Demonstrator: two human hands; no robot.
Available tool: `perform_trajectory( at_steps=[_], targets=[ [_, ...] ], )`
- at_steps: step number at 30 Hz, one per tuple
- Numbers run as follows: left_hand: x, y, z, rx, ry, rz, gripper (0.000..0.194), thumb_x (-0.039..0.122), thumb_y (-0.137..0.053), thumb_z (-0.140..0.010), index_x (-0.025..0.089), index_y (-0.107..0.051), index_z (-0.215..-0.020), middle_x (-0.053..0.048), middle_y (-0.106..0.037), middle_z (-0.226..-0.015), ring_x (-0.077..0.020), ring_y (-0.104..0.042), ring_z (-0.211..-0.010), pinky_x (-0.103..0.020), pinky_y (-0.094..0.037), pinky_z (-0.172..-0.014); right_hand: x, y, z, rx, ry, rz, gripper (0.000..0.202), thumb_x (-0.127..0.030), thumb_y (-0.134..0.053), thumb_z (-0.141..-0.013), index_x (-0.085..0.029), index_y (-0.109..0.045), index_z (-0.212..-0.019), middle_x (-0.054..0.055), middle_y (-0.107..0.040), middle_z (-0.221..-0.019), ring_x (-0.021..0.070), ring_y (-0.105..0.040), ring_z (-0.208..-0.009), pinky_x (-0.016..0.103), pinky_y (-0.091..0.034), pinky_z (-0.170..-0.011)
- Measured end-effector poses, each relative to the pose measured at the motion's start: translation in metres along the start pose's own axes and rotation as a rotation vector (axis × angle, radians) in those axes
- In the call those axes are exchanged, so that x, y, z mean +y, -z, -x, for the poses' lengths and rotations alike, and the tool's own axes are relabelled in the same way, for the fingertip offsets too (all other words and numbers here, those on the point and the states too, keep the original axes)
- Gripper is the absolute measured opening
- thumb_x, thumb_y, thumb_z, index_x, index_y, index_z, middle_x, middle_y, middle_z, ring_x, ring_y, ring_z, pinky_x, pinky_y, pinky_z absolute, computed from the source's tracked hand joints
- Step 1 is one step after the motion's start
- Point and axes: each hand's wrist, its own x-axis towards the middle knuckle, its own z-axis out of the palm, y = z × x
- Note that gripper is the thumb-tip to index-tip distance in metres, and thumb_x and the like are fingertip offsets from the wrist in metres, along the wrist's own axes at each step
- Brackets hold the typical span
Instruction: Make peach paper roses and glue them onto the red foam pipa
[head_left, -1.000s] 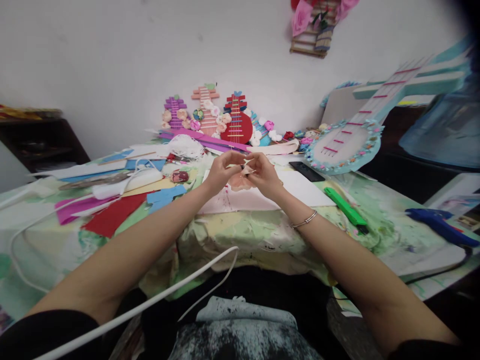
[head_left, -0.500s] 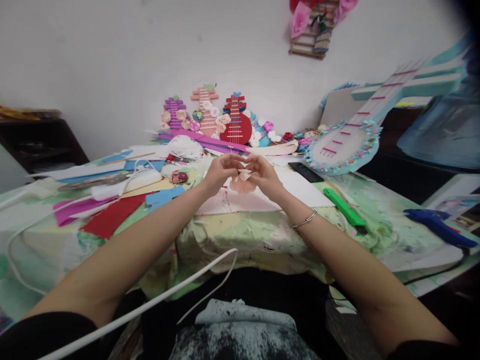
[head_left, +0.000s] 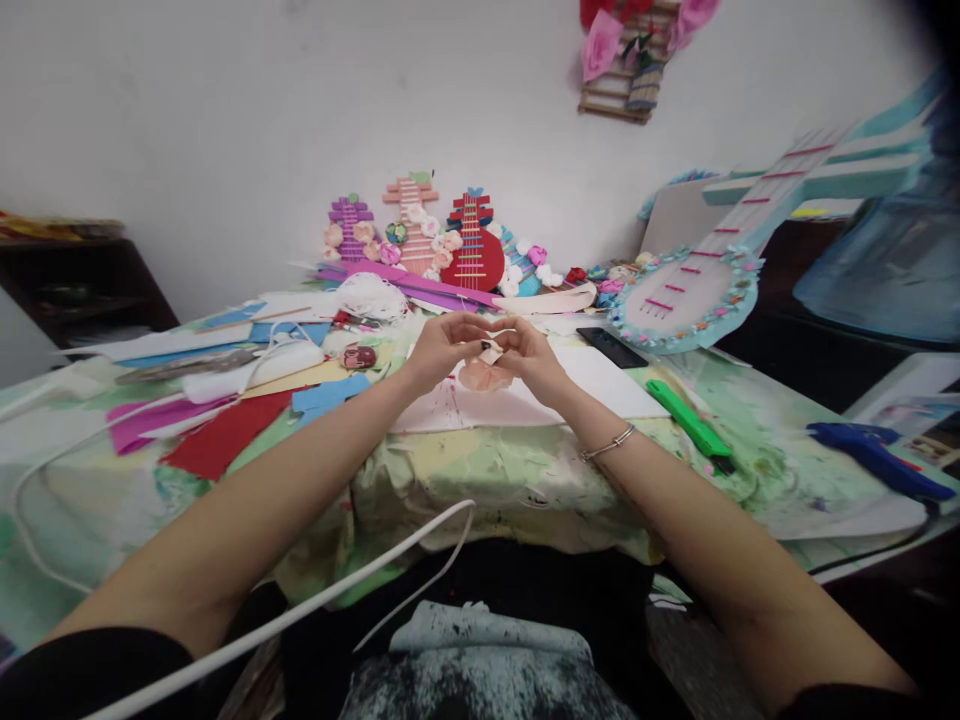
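Observation:
My left hand (head_left: 444, 350) and my right hand (head_left: 531, 358) meet over a white sheet (head_left: 600, 385) at the table's near edge. Between them, both hands pinch a small pale pink paper flower (head_left: 486, 374), its petals hanging below the fingers. The fingers are curled, with the fingertips of the two hands close together. Part of the flower is hidden behind thumbs and fingers. To the left of the hands lie a small dark red object (head_left: 358, 356) and a blue cut-out piece (head_left: 330, 394).
Right of the sheet lie a green utility knife (head_left: 690, 420), a black phone (head_left: 611, 347) and a blue glue gun (head_left: 874, 455). A light blue model lute (head_left: 686, 290) leans at the right; smaller ones (head_left: 471, 250) stand behind. A white cable (head_left: 300, 610) crosses in front.
Both hands stay in nearly the same place. The thumbs and fingers have shifted slightly on the paper flower, which is turned a little.

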Motion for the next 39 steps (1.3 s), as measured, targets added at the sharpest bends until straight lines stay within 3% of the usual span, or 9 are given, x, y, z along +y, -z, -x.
perform_trajectory(
  at_steps=[6,20,39],
  targets=[
    [-0.0033,0.0004,-0.0013,-0.016,-0.114,-0.126,0.015,0.016,-0.065,-0.065,0.014,-0.072,-0.079,-0.005,-0.072,-0.082,-0.0171,-0.065,-0.076,-0.029,-0.049,-0.071,0.0025,0.0,-0.0013,-0.003,-0.006,0.001,0.04,-0.01,-0.055,-0.058,-0.02,-0.05,-0.097,-0.001,-0.062,-0.078,0.0121,-0.058,-0.065,0.024,-0.043,-0.056],
    [-0.0046,0.0023,-0.0022,-0.041,-0.147,-0.216,0.025,0.008,-0.057,-0.064,0.017,-0.075,-0.078,-0.003,-0.067,-0.08,-0.0153,-0.061,-0.074,-0.027,-0.048,-0.069,0.0089,0.0069,-0.0035,-0.051,-0.042,-0.081,0.047,-0.006,-0.053,-0.054,-0.021,-0.05,-0.098,0.0,-0.062,-0.082,0.0134,-0.06,-0.068,0.023,-0.045,-0.055],
    [-0.0086,0.0036,-0.0032,-0.084,-0.298,-0.419,0.035,0.003,-0.045,-0.067,0.017,-0.073,-0.083,-0.005,-0.063,-0.084,-0.0146,-0.059,-0.078,-0.024,-0.046,-0.067,0.0076,0.0082,-0.0015,-0.06,-0.092,-0.141,0.049,-0.005,-0.053,-0.052,-0.021,-0.052,-0.098,-0.001,-0.064,-0.082,0.0142,-0.061,-0.067,0.023,-0.046,-0.054]
  ],
)
